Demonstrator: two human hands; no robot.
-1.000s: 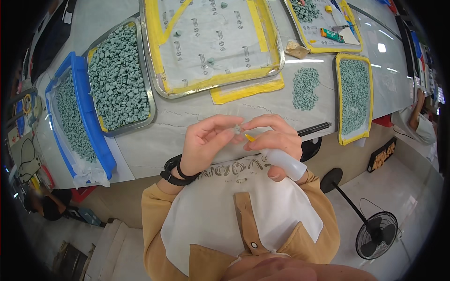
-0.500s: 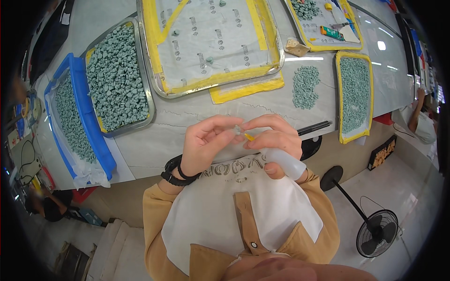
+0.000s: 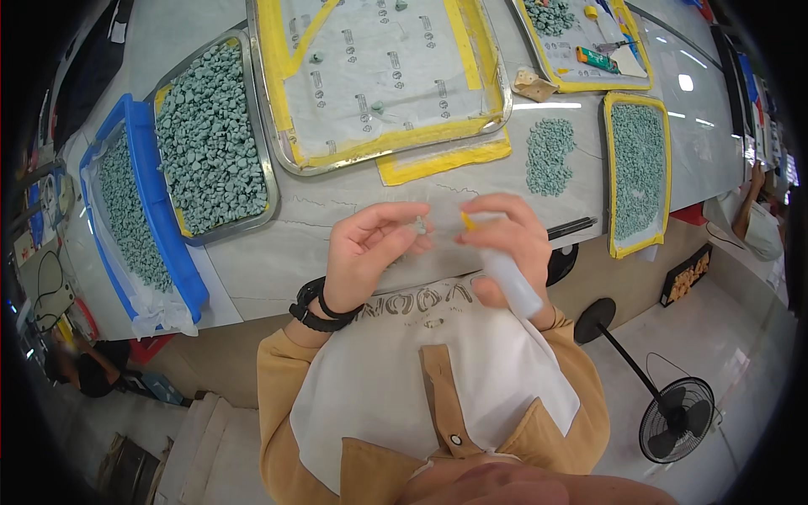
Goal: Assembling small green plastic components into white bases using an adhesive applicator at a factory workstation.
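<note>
Small grey-green stone (image 3: 419,225) sits pinched between the thumb and fingers of the left hand (image 3: 362,246), above the near edge of the table (image 3: 316,210). Just to its right, apart from it, the right hand (image 3: 515,240) grips a white squeeze bottle (image 3: 513,284), somewhat blurred, whose yellow tip (image 3: 468,222) points up and leftward. Beside the right hand lie dark, slim sticks (image 3: 572,227). Beyond the hands stands a large metal tray (image 3: 404,146) edged in yellow, with a few stones on its pale liner. Left of it are a metal tray (image 3: 271,181) heaped with green stones and a blue tray (image 3: 164,206) of smaller ones. Rightward, a loose patch of small stones (image 3: 550,157) lies near a narrow yellow-edged tray (image 3: 611,168) of similar stones.
</note>
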